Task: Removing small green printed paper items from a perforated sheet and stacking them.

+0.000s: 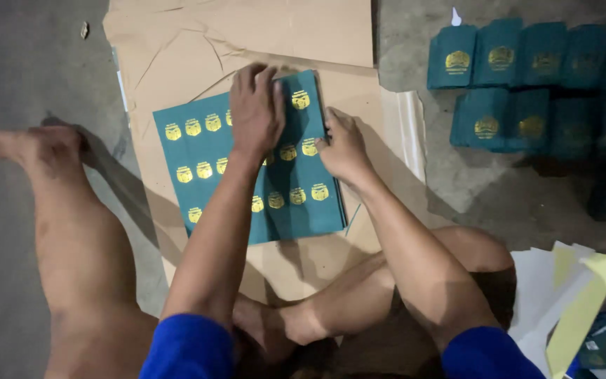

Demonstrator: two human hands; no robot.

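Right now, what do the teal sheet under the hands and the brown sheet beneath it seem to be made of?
The teal sheet with gold emblems looks like printed paper or thin card: flat, thin-edged, with emblems that glint like foil. The brown sheet seems to be kraft paper or thin cardboard: matte, creased and wrinkled. Both hands, left hand and right hand, press on the teal sheet.

Left hand (255, 112) presses flat on teal booklets (198, 168); right hand (344, 149) grips their edge.

teal booklet stacks (527, 77) right, on floor | yellow paper sheets (583, 302) lower right
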